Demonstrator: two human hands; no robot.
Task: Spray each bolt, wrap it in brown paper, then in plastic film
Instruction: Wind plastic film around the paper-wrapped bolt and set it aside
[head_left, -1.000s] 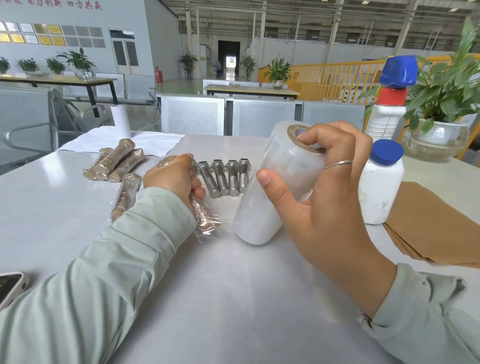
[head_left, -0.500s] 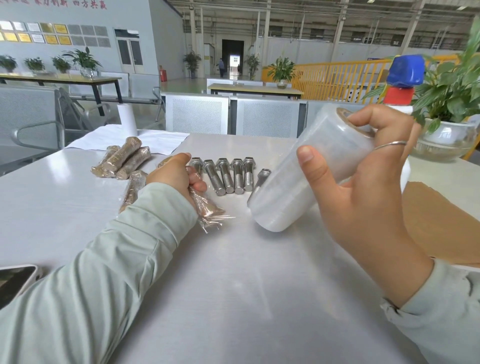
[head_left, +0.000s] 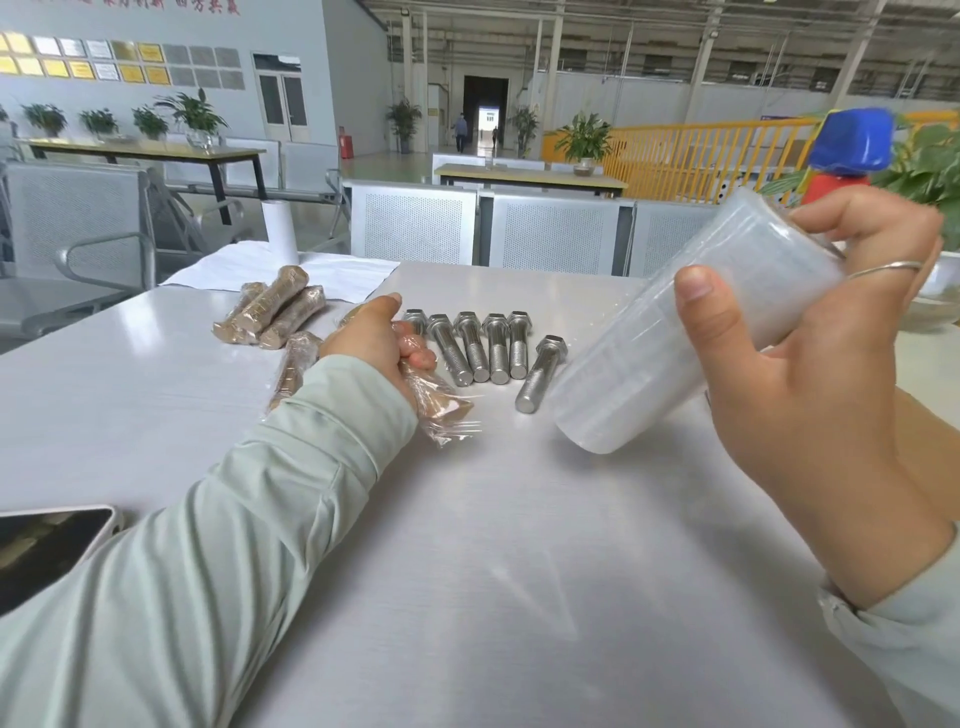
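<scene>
Currently the wrapped bolt (head_left: 434, 402) lies on the table (head_left: 493, 571), left hand (head_left: 371, 338) curled round its head end; heavy, stiff, film-slick, so grip mid-shank; right hand (head_left: 810, 395) grips the tilted film roll (head_left: 691, 332) aloft; bare bolts (head_left: 488, 345) just beyond.
</scene>
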